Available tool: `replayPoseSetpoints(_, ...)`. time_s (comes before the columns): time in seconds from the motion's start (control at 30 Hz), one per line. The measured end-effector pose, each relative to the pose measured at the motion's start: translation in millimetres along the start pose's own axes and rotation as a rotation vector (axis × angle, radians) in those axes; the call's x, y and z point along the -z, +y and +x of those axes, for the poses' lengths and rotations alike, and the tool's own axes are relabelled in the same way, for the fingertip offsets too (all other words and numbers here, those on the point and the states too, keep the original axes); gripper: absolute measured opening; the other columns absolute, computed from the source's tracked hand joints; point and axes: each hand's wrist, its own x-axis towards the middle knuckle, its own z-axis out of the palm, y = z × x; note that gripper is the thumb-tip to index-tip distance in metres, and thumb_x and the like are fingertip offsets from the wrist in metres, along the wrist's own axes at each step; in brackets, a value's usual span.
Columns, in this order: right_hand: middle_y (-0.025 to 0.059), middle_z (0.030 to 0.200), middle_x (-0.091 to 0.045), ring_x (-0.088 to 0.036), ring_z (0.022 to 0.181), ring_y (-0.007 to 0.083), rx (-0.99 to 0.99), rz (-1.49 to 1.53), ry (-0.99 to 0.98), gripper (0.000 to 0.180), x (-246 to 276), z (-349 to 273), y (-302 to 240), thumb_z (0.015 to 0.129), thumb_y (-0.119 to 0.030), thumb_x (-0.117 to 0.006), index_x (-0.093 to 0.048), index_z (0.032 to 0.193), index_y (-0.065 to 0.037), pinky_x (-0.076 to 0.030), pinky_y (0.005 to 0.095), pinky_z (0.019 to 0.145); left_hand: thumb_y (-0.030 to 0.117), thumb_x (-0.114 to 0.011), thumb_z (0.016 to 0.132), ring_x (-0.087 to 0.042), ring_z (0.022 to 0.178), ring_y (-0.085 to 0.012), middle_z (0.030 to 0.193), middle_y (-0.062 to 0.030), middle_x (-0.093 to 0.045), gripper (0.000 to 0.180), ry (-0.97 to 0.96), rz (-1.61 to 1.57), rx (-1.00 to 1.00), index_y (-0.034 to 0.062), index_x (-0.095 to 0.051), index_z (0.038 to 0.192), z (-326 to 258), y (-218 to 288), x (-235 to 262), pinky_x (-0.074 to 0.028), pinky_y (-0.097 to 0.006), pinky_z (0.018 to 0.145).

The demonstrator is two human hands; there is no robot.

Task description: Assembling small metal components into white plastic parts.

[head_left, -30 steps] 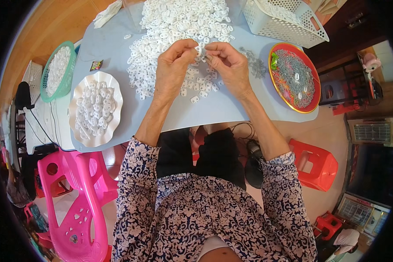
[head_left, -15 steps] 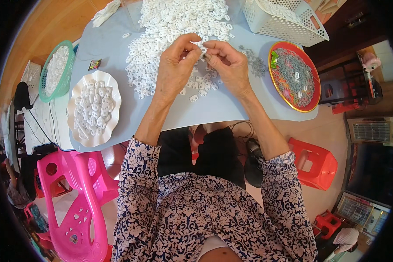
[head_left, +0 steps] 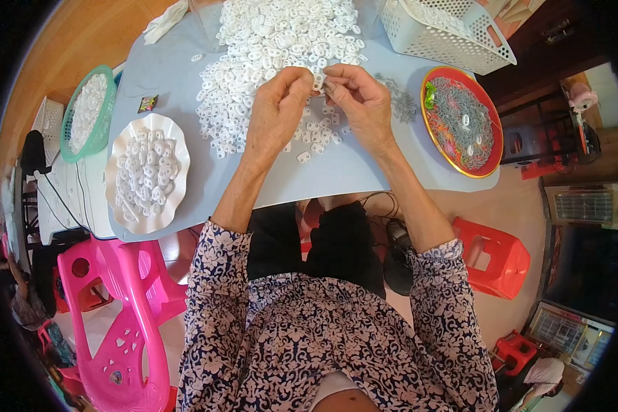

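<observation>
My left hand [head_left: 279, 106] and my right hand [head_left: 365, 106] meet over the near part of a big pile of small white plastic pieces [head_left: 288, 34], each oval with holes. Between my fingertips is one such white plastic piece [head_left: 318, 82]. The thumb and fingers of my right hand pinch its right side. My left fingers are curled closed at its left side, their tips partly hidden. Whether a smaller part is also held cannot be made out. Several loose white pieces [head_left: 317, 137] lie on the table just below my hands.
On the grey-blue table [head_left: 309, 180] stand a scalloped white dish [head_left: 139, 223] of white pieces, left, and a red gold-rimmed tray [head_left: 496, 141] of small grey parts, right. Some grey parts [head_left: 399, 103] lie loose. A white basket [head_left: 453, 48] stands back right, a green basket [head_left: 103, 127] far left.
My left fingers have curled in more tightly and the left hand has tilted a little. The right hand stays almost in place at the white piece.
</observation>
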Motion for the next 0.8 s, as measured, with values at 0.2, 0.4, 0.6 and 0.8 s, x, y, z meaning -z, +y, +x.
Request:
replayPoseSetpoints(0.2,0.0025,0.088,-0.064,-0.059,0.076,0.0055,0.007,-0.001,-0.008,0.02,2.2,0.1,-0.2,0.086,-0.001,-0.06,-0.061,0.105,0.0,-0.05,0.0193,0.067,0.016,-0.053,0.089,-0.05,0.063,-0.0069,0.07,-0.0012,-0.06,0.02,-0.074,-0.03,0.034,-0.0009,-0.062,0.093,0.9,-1.5,0.4,-0.042,-0.021,0.059)
replayPoseSetpoints(0.4,0.0007,0.085,-0.063,-0.055,0.073,0.0036,0.014,-0.036,-0.039,0.022,-0.5,-2.1,-4.5,0.084,0.001,-0.059,-0.061,0.105,0.0,-0.046,0.0179,0.066,0.017,-0.05,0.09,-0.051,0.066,-0.0082,0.07,-0.0018,-0.06,0.021,-0.068,-0.058,-0.018,-0.0006,-0.062,0.09,4.3,-5.9,4.2,-0.043,-0.023,0.061)
replayPoseSetpoints(0.6,-0.0004,0.084,-0.063,-0.054,0.072,0.0031,0.014,-0.053,-0.053,0.023,-0.2,-2.4,-6.2,0.083,0.001,-0.059,-0.06,0.106,0.0,-0.045,0.0175,0.065,0.017,-0.049,0.09,-0.051,0.066,-0.0091,0.07,-0.0024,-0.059,0.022,-0.101,-0.004,-0.001,-0.0005,-0.061,0.089,4.3,-5.9,5.3,-0.043,-0.024,0.062)
replayPoseSetpoints(0.8,-0.0007,0.084,-0.062,-0.055,0.071,0.0034,0.014,-0.074,-0.04,0.022,-0.4,-2.6,-5.7,0.083,0.0,-0.059,-0.061,0.105,-0.001,-0.045,0.0177,0.065,0.018,-0.048,0.092,-0.051,0.064,-0.0111,0.067,-0.0056,-0.057,0.023,-0.122,0.099,-0.119,-0.0021,-0.058,0.089,2.5,-9.5,3.3,-0.043,-0.027,0.059)
